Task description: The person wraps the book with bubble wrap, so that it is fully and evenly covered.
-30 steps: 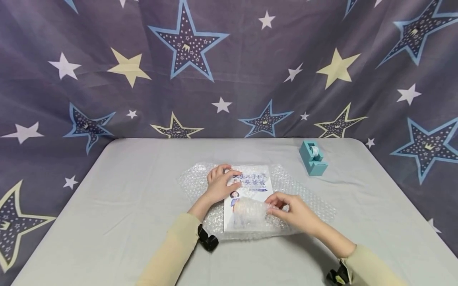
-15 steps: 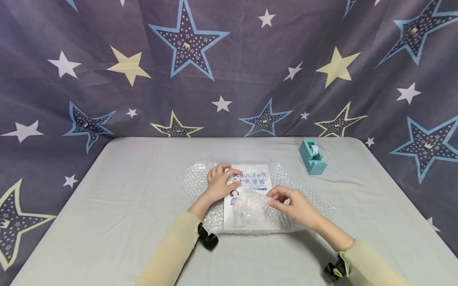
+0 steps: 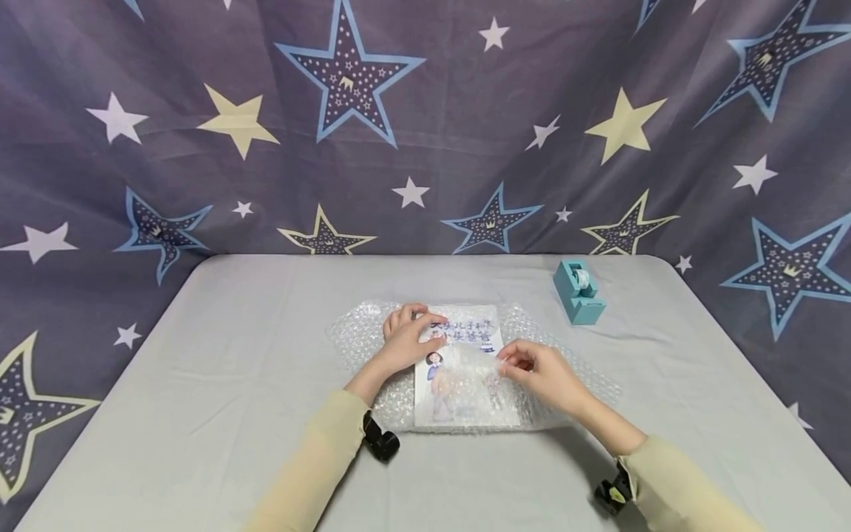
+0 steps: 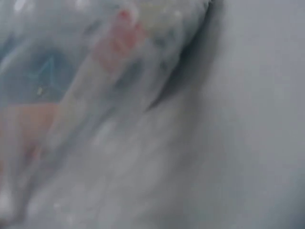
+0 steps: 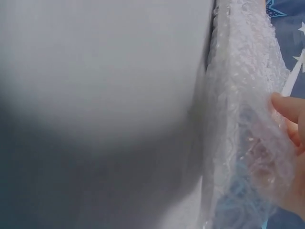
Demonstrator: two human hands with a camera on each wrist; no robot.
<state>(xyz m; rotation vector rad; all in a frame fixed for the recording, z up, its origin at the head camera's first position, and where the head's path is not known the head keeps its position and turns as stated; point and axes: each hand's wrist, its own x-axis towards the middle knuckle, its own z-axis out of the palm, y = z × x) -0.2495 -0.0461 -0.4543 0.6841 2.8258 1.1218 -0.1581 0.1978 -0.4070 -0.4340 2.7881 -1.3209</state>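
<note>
A white book [image 3: 465, 316] with blue lettering and a cartoon figure lies on a sheet of bubble wrap [image 3: 359, 334]. My left hand [image 3: 404, 343] rests on the book's left side, fingers spread over its edge. At the book's right edge, my right hand [image 3: 547, 374] pinches a flap of the wrap between thumb and fingers. That flap covers the lower part of the cover. The right wrist view shows the thumb of my right hand [image 5: 295, 121] against the folded wrap [image 5: 233, 90]. The left wrist view is blurred and shows wrap over the book.
A teal tape dispenser [image 3: 580, 293] with a roll of clear tape stands at the back right of the grey-covered table [image 3: 266, 310]. Behind the table's far edge hangs a dark curtain [image 3: 439, 96] printed with stars.
My right hand has lifted slightly away from me with the wrap, and the flap now lies flatter and higher over the cover. My left hand has stayed in place on the book.
</note>
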